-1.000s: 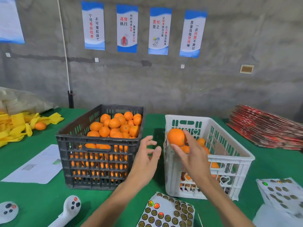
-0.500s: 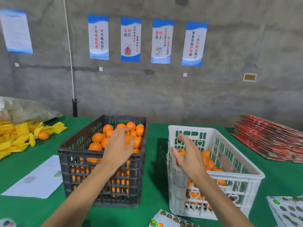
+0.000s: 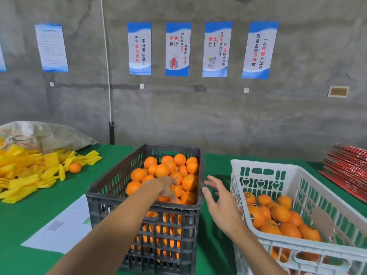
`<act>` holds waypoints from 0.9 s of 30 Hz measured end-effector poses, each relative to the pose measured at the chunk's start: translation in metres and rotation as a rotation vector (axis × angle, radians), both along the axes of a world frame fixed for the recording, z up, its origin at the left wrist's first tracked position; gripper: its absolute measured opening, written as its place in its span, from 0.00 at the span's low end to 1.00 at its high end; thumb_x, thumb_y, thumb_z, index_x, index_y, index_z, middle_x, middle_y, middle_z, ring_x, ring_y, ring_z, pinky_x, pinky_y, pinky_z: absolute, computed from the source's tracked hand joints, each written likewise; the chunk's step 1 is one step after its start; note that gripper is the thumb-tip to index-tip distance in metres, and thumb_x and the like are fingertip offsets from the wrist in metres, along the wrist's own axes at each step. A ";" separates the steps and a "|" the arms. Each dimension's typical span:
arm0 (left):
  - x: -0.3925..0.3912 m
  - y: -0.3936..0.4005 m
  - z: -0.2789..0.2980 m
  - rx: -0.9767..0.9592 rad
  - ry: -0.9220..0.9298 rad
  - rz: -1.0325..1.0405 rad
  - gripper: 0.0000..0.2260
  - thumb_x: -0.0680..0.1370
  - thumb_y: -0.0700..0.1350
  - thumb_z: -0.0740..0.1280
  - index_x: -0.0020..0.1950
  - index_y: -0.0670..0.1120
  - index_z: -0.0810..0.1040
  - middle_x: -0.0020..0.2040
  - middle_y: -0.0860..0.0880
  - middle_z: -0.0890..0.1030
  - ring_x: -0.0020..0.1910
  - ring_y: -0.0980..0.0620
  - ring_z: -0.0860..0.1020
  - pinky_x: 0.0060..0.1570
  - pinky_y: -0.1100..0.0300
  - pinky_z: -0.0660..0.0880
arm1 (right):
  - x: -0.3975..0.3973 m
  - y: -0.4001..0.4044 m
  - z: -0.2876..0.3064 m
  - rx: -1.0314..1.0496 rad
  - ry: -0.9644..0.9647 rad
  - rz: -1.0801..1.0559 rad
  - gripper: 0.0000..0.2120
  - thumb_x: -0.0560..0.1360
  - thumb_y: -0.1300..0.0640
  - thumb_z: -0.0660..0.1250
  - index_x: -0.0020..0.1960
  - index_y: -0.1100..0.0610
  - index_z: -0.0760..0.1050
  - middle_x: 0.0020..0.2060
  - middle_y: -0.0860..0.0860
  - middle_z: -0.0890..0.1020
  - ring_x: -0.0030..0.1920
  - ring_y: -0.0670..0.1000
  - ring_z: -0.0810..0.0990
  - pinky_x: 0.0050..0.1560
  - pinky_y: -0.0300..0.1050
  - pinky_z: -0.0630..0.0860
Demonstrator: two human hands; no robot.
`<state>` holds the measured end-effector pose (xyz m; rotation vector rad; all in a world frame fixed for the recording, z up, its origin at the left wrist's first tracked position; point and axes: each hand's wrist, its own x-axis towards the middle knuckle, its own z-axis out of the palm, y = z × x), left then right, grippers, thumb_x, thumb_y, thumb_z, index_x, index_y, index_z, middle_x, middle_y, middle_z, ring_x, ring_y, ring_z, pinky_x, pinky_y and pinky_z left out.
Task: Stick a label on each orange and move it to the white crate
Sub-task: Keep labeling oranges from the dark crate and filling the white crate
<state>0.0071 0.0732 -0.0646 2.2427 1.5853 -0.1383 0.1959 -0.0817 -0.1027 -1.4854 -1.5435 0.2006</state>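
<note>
Left hand (image 3: pixel 165 188) reaches into the black crate (image 3: pixel 143 203), fingers curled down among the oranges (image 3: pixel 170 171); whether it grips one I cannot tell. Right hand (image 3: pixel 220 203) hovers open between that crate and the white crate (image 3: pixel 309 249).

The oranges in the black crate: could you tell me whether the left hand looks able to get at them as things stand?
Probably yes. The left hand is already down inside the open-topped black crate, right on the oranges heaped near its rim, with nothing covering them.
</note>
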 end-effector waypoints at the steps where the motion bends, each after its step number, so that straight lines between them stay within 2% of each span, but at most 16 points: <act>1: 0.003 0.005 0.000 -0.031 0.062 -0.007 0.38 0.77 0.55 0.76 0.82 0.57 0.61 0.81 0.46 0.64 0.76 0.37 0.68 0.69 0.39 0.73 | 0.001 0.004 -0.001 0.003 0.018 0.001 0.21 0.83 0.46 0.62 0.75 0.48 0.68 0.66 0.39 0.78 0.67 0.43 0.75 0.71 0.52 0.72; 3: 0.007 0.013 -0.001 -0.074 0.150 -0.015 0.39 0.77 0.58 0.75 0.83 0.58 0.59 0.84 0.47 0.58 0.77 0.36 0.67 0.68 0.38 0.74 | 0.002 0.009 -0.004 0.005 0.041 0.007 0.21 0.83 0.47 0.62 0.75 0.49 0.69 0.66 0.41 0.78 0.68 0.42 0.74 0.71 0.51 0.71; 5: 0.009 0.018 -0.002 -0.113 0.175 -0.023 0.38 0.78 0.58 0.74 0.83 0.58 0.59 0.84 0.47 0.57 0.73 0.38 0.73 0.67 0.41 0.76 | 0.003 0.011 -0.005 0.007 0.056 0.010 0.21 0.83 0.47 0.62 0.75 0.49 0.69 0.66 0.41 0.78 0.67 0.40 0.74 0.71 0.50 0.71; 7: 0.009 0.021 -0.005 -0.126 0.151 -0.011 0.31 0.79 0.53 0.74 0.79 0.58 0.64 0.82 0.44 0.61 0.65 0.39 0.80 0.64 0.42 0.79 | 0.003 0.010 -0.005 0.008 0.065 0.008 0.20 0.83 0.46 0.62 0.74 0.48 0.69 0.66 0.39 0.78 0.66 0.39 0.74 0.71 0.48 0.72; 10: 0.006 0.019 -0.005 -0.038 0.048 -0.007 0.20 0.81 0.43 0.72 0.67 0.57 0.69 0.72 0.40 0.72 0.60 0.39 0.82 0.59 0.43 0.82 | 0.003 0.002 -0.006 0.005 0.063 -0.001 0.19 0.83 0.47 0.63 0.74 0.46 0.70 0.64 0.36 0.78 0.64 0.38 0.75 0.69 0.47 0.73; 12: 0.003 0.014 0.001 0.133 -0.088 -0.041 0.20 0.80 0.43 0.73 0.69 0.54 0.71 0.68 0.40 0.75 0.60 0.39 0.80 0.59 0.43 0.80 | 0.005 -0.007 -0.006 -0.011 0.032 0.007 0.19 0.83 0.48 0.63 0.74 0.47 0.70 0.64 0.37 0.78 0.64 0.39 0.75 0.68 0.49 0.74; 14: 0.000 0.000 0.008 0.331 -0.309 -0.083 0.22 0.79 0.45 0.74 0.71 0.51 0.73 0.67 0.40 0.75 0.65 0.40 0.75 0.63 0.47 0.74 | 0.008 -0.016 -0.005 -0.012 0.002 0.020 0.19 0.83 0.49 0.63 0.74 0.49 0.70 0.65 0.40 0.79 0.65 0.41 0.75 0.68 0.51 0.74; 17: -0.004 -0.041 0.014 0.536 -0.668 -0.103 0.22 0.78 0.46 0.75 0.70 0.52 0.75 0.64 0.42 0.76 0.64 0.44 0.72 0.64 0.52 0.70 | 0.006 -0.029 0.002 0.017 0.009 0.042 0.19 0.84 0.49 0.63 0.73 0.49 0.71 0.65 0.40 0.79 0.65 0.40 0.76 0.69 0.51 0.74; 18: -0.006 -0.058 0.014 0.603 -0.754 -0.100 0.21 0.78 0.47 0.75 0.69 0.55 0.75 0.63 0.45 0.76 0.62 0.47 0.72 0.63 0.53 0.71 | 0.002 -0.035 0.005 0.038 0.014 0.057 0.18 0.83 0.49 0.63 0.72 0.48 0.72 0.64 0.38 0.79 0.64 0.38 0.76 0.68 0.50 0.74; 20: -0.011 -0.095 0.009 0.692 -0.901 -0.083 0.21 0.78 0.50 0.75 0.68 0.62 0.73 0.61 0.51 0.73 0.57 0.56 0.73 0.56 0.62 0.74 | -0.006 -0.046 0.013 0.095 0.042 0.087 0.15 0.83 0.49 0.63 0.70 0.45 0.74 0.62 0.34 0.79 0.63 0.36 0.76 0.67 0.47 0.75; 22: -0.013 -0.132 0.001 0.719 -1.044 -0.096 0.22 0.78 0.49 0.75 0.69 0.62 0.74 0.62 0.53 0.71 0.55 0.60 0.75 0.52 0.67 0.76 | -0.014 -0.058 0.017 0.140 0.058 0.098 0.15 0.84 0.49 0.63 0.69 0.45 0.74 0.62 0.36 0.80 0.63 0.37 0.77 0.67 0.46 0.76; 25: -0.016 -0.183 -0.018 0.716 -1.129 -0.135 0.22 0.78 0.47 0.75 0.70 0.61 0.75 0.66 0.54 0.70 0.53 0.60 0.78 0.50 0.64 0.79 | -0.032 -0.086 0.010 0.174 0.093 0.119 0.17 0.84 0.48 0.63 0.72 0.45 0.72 0.63 0.35 0.79 0.63 0.37 0.77 0.64 0.39 0.75; 27: -0.017 -0.213 -0.035 0.755 -1.110 -0.150 0.21 0.79 0.50 0.75 0.69 0.63 0.75 0.67 0.58 0.69 0.52 0.63 0.76 0.50 0.68 0.78 | -0.046 -0.109 -0.006 0.200 0.140 0.137 0.17 0.84 0.45 0.62 0.72 0.43 0.71 0.62 0.32 0.78 0.62 0.37 0.78 0.60 0.31 0.73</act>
